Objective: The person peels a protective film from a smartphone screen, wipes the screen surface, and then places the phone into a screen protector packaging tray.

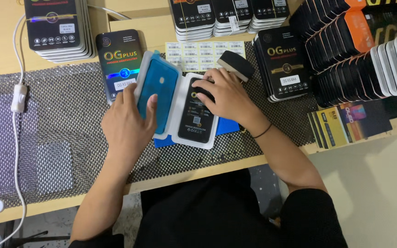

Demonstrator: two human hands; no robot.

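Hands work at the near edge of a bench covered by a dotted non-slip mat (47, 105): the left hand (127, 124) grips the raised white lid (158, 92) of an open clamshell tray, thumb on its blue-lined inner face, while the right hand (228, 94) lies flat, fingers pressing the black phone screen panel (196, 121) seated in the tray's other half, which rests on the mat just over a blue pad (228, 126). To do this well, I judge, keep the lid tilted clear so it cannot snap down, and press evenly with the fingertips so the panel sits level in its recess without flexing. Just beyond the fingers lie a black block (236, 64) and a sheet of barcode labels (198, 48); a black packaged box (119, 62) lies left, stacked boxes (283, 64) right, and farther stacks (58, 27) line the back
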